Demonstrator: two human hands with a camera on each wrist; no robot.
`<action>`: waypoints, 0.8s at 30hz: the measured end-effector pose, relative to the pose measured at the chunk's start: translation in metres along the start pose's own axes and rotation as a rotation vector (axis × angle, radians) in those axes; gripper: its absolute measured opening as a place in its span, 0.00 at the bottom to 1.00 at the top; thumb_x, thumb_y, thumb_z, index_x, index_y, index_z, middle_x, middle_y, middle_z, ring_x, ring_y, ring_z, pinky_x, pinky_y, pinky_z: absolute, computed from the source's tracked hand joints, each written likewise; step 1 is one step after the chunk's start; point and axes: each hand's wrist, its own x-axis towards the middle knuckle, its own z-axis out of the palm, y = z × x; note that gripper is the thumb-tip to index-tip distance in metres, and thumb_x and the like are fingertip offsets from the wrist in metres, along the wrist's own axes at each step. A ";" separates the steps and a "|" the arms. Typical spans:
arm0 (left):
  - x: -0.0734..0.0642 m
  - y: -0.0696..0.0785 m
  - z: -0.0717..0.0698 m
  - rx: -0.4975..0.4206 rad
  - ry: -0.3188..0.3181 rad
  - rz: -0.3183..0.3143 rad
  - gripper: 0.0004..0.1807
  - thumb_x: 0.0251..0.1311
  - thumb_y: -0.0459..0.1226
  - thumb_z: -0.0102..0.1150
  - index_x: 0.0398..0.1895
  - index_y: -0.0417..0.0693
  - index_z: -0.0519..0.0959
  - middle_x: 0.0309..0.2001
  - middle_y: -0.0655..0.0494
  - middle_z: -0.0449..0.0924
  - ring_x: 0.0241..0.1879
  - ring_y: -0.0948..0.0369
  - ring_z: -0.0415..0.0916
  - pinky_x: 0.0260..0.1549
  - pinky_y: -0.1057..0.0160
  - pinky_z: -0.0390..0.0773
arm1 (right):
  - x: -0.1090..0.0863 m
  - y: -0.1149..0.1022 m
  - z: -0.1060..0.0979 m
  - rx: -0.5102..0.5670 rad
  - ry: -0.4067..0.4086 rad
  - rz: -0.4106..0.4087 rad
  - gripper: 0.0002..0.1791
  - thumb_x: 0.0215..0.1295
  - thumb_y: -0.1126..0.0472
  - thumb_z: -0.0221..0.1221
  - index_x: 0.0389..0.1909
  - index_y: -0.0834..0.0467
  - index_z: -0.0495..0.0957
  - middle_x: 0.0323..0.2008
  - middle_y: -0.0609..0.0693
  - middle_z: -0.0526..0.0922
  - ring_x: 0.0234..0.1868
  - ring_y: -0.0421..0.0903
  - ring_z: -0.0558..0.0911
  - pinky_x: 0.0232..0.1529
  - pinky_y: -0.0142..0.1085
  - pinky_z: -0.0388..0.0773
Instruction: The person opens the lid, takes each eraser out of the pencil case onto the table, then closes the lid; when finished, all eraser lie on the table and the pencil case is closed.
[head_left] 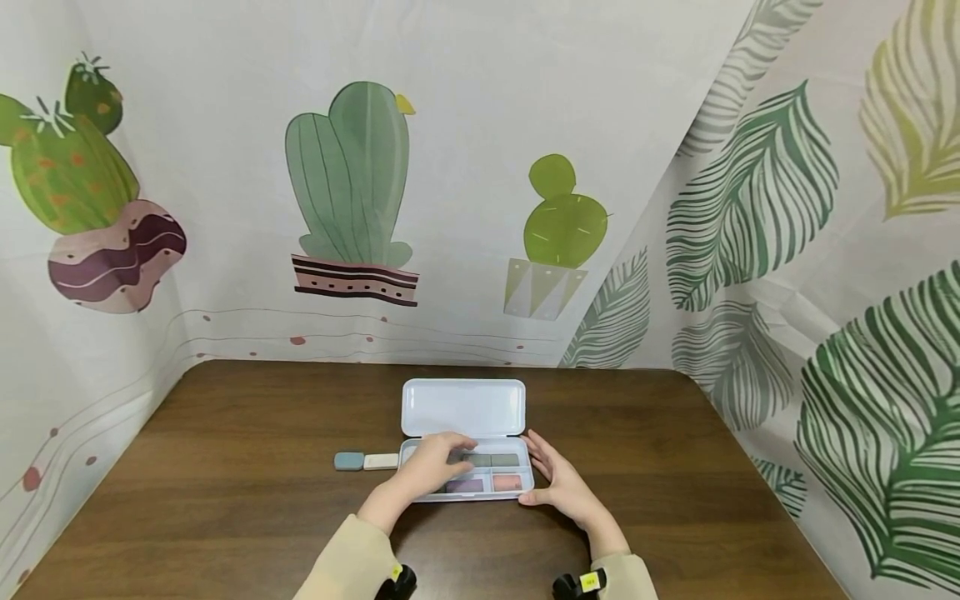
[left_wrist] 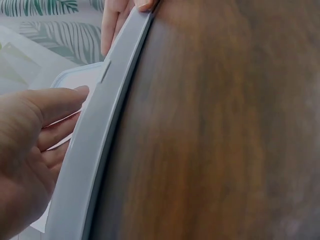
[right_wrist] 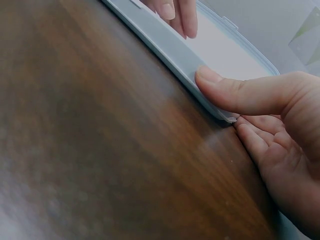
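Note:
A pale blue hinged case (head_left: 467,497) lies on the table with its white-looking lid (head_left: 463,407) raised at the back. Grey-green blocks (head_left: 504,460), a purple block (head_left: 464,486) and a coral-pink block (head_left: 507,482) sit in its compartments. My left hand (head_left: 431,467) reaches over the left part, thumb and forefinger apart above the grey-green pieces; the case wall hides some fingertips in the left wrist view. My right hand (head_left: 562,486) holds the case's right end, its thumb (right_wrist: 220,90) on the front wall and its other fingers along the side.
A blue block (head_left: 348,461) and a cream-white block (head_left: 381,461) lie end to end at the case's left side. The brown wooden table (head_left: 247,500) meets a cloth backdrop (head_left: 465,208) printed with cacti and leaves.

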 end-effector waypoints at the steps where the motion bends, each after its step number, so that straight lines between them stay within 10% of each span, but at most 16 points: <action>1: 0.000 0.000 0.001 0.004 -0.007 -0.004 0.17 0.59 0.34 0.64 0.51 0.37 0.81 0.49 0.45 0.84 0.53 0.49 0.79 0.55 0.49 0.75 | 0.000 0.000 0.000 0.000 -0.001 0.001 0.59 0.48 0.67 0.73 0.75 0.70 0.43 0.73 0.70 0.54 0.74 0.66 0.54 0.62 0.16 0.59; 24: 0.005 0.007 0.003 0.076 -0.082 0.018 0.17 0.58 0.30 0.62 0.52 0.37 0.81 0.52 0.43 0.83 0.55 0.47 0.78 0.57 0.49 0.74 | 0.001 0.000 0.000 -0.005 0.001 0.033 0.59 0.48 0.69 0.72 0.75 0.69 0.43 0.73 0.69 0.54 0.74 0.64 0.54 0.61 0.15 0.58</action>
